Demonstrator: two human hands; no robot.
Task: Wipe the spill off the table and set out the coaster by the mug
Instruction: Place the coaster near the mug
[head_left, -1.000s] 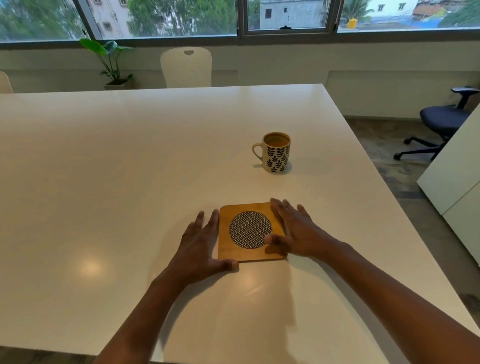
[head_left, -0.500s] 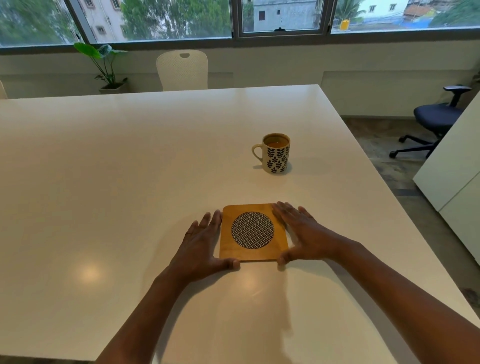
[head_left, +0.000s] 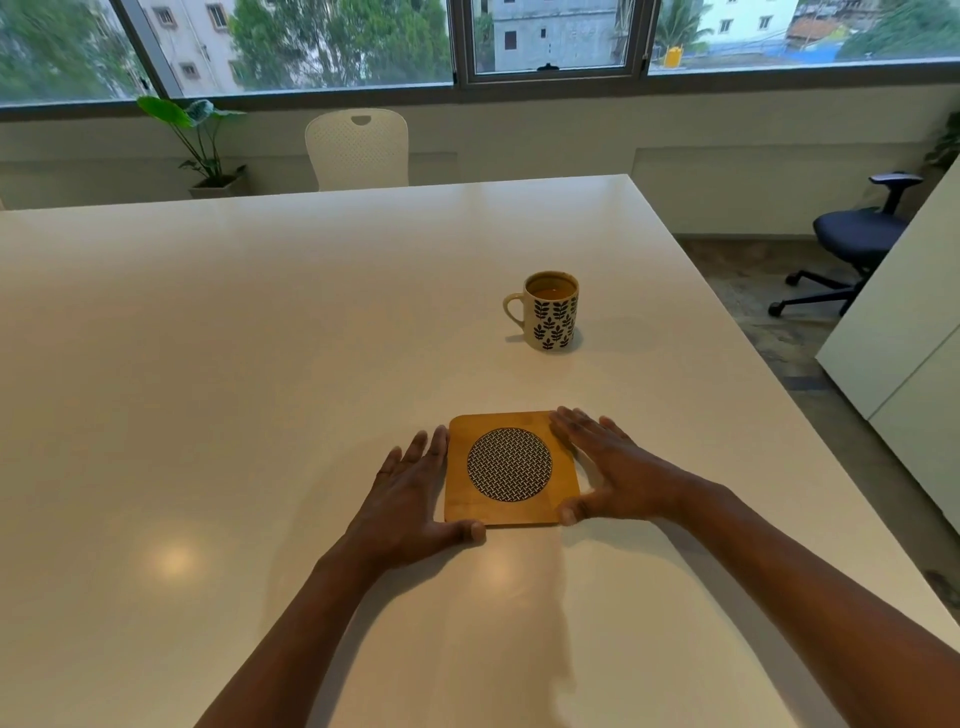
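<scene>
Hands framed the coaster (head_left: 511, 470) from both sides. The left hand (head_left: 410, 499) lay flat on the table (head_left: 234, 364) with straight, slightly spread fingers along the coaster's left edge, and its thumb reached across under the near left corner, touching the near edge. The right hand (head_left: 618, 470) stood more on its side against the right edge, fingers straight and pointing away toward the far right corner, thumb tip at the near right corner. Neither hand curled round the coaster; both were open and only touched its rim. Both forearms were bare and stretched in from the near edge of the table, the right one crossing the lower right corner of the view.

The coaster was a square wooden board with rounded corners and a round woven black-and-white inset in its middle. It lay flat on the table, nearer the person than the mug (head_left: 550, 312) and a little to the left of it, the two apart. The mug was cream with a dark leaf pattern, stood upright with its handle to the left, and held a brown drink.

The table was large, white and glossy, with soft reflections of ceiling light near the left forearm. Beyond its far edge stood a white chair (head_left: 357, 150) and a potted plant (head_left: 202, 140) below a wide window (head_left: 291, 47) that showed trees and buildings. A dark office chair (head_left: 857, 239) stood on the floor at right, beside a white cabinet (head_left: 914, 322).
</scene>
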